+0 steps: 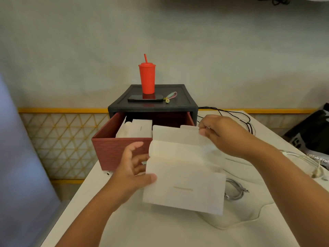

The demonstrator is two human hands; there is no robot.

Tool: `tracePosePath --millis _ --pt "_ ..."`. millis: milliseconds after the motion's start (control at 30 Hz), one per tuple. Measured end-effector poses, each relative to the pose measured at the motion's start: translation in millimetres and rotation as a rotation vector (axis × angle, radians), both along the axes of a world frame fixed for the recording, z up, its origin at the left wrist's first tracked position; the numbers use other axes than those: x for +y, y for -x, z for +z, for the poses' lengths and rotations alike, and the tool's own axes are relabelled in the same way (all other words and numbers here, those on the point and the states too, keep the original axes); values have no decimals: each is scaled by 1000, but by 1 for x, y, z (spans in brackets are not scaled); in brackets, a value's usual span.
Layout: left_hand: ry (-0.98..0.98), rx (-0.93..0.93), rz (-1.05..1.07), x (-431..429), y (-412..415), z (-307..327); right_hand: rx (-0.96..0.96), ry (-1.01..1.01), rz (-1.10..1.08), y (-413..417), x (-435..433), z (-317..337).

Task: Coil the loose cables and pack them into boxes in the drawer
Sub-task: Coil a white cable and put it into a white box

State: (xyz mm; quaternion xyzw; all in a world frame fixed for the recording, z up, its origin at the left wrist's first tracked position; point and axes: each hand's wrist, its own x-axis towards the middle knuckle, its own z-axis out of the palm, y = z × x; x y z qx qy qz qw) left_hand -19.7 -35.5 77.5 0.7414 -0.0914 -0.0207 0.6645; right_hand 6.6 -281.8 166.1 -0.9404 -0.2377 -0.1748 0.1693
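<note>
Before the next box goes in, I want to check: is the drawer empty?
No, the open drawer holds a stored box at its left, while the left hand and right hand hold a second box.

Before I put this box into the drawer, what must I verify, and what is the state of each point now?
1. Drawer open: ok.
2. Box held: ok, left hand grips its side, right hand pinches the flap.
3. Flap closed: not ok, it stands open.
4. Cable inside box: cannot tell.
5. Room in drawer: cannot tell, box hides part of it.
6. All cables packed: not ok, grey cable lies on table.
</note>
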Motion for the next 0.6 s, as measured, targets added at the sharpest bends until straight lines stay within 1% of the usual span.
tracePosePath --millis 100,167,267,333,433,533,600 --pt "-262 -113 -70 -2 6 -7 -13 -21 37 1 4 -10" --pt "-358 -136 -86 0 8 -9 -24 -33 52 2 6 -15" --pt "-381 -117 -72 5 7 -14 9 -68 65 5 6 -22" --pt "-385 -118 -37 10 7 -16 27 -136 52 8 0 -29" --pt "-385 -124 0 17 6 -21 80 -236 -73 7 -18 -44" --pt "-378 -99 11 18 7 -24 221 -212 -256 1 -44 -68" --pt "-379 -85 16 17 6 -27 355 -109 -365 -3 -60 -85"
